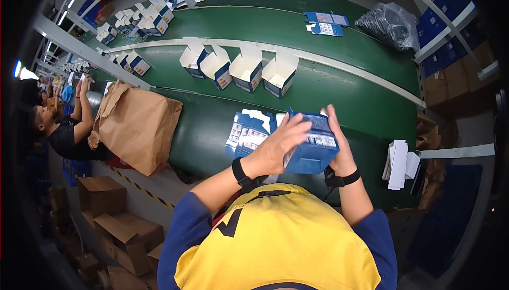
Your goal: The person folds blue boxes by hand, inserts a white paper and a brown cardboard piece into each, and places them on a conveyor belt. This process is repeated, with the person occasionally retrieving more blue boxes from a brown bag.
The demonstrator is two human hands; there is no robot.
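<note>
Between my two hands is a blue cardboard box (314, 154) with white panels and small print on it, held just above the near side of the green bench. My left hand (275, 149) lies along its left side, slightly blurred, with fingers reaching over the top edge. Against the right side presses my right hand (342, 149), its thumb and fingers pointing up. Flat blue-and-white box blanks (248, 133) lie on the bench beside my left hand, partly covered by it. The underside of the held box is hidden.
White-lined boxes (246, 70) with raised lids stand in a row across the bench. A large brown paper bag (140, 125) sits to the left, near another person (69, 131). White card pieces (397, 162) lie at right; a plastic-wrapped bundle (389, 24) rests farther back.
</note>
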